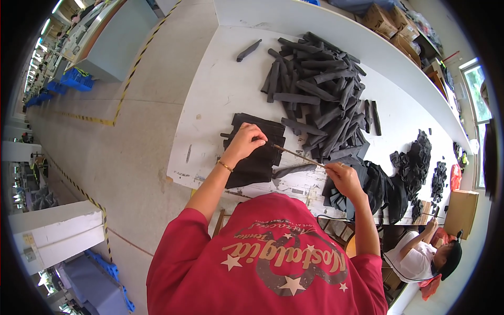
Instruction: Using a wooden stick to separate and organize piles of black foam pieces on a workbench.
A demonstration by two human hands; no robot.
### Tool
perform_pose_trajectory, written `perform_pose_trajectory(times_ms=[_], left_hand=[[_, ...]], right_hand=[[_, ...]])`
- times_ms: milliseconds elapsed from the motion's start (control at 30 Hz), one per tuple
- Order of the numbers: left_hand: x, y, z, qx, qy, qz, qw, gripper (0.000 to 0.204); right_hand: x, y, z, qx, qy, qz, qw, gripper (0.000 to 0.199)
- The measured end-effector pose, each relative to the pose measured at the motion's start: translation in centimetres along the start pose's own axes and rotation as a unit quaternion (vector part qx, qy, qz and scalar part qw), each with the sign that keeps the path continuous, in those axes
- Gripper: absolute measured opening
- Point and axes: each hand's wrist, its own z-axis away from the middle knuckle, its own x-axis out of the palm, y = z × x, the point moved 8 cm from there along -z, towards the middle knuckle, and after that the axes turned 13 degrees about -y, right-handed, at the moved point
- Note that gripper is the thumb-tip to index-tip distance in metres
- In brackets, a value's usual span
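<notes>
A stack of flat black fabric pieces [252,170] lies near the table's front edge. Over it my left hand [248,140] is closed in a pinch, its fingertips at the dark cloth; what they grip is too dark to make out. My right hand [344,177] is wrapped round one end of a thin brown stick [300,156]. The stick slants up to the left, and its slightly thicker tip reaches the right side of the stack, close to my left fingertips. Just behind lies a big heap of dark rolled fabric strips [328,89].
One loose dark strip [249,50] lies at the far left of the white table [210,79]. Black cloth bundles [375,184] and dark piles of small pieces [417,157] stretch rightward. A co-worker in white [415,252] sits at the right. A raised panel [336,31] borders the table's back.
</notes>
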Motion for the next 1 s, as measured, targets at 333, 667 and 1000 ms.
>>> perform_pose_trajectory(times_ms=[333, 667, 1000], left_hand=[[4.2, 6.2, -0.8, 0.129, 0.019, -0.077, 0.988, 0.006], [6.1, -1.9, 1.9, 0.003, 0.223, 0.786, 0.576, 0.029], [4.9, -0.3, 1.9, -0.054, 0.321, 0.764, 0.557, 0.024]], right_hand=[[7.9, -1.3, -5.5, 0.009, -0.014, -0.122, 0.992, 0.027], [12.4, -5.3, -8.1, 0.012, 0.01, -0.353, 0.936, 0.027], [13.5, -7.0, -5.5, 0.017, 0.06, -0.229, 0.971, 0.027]])
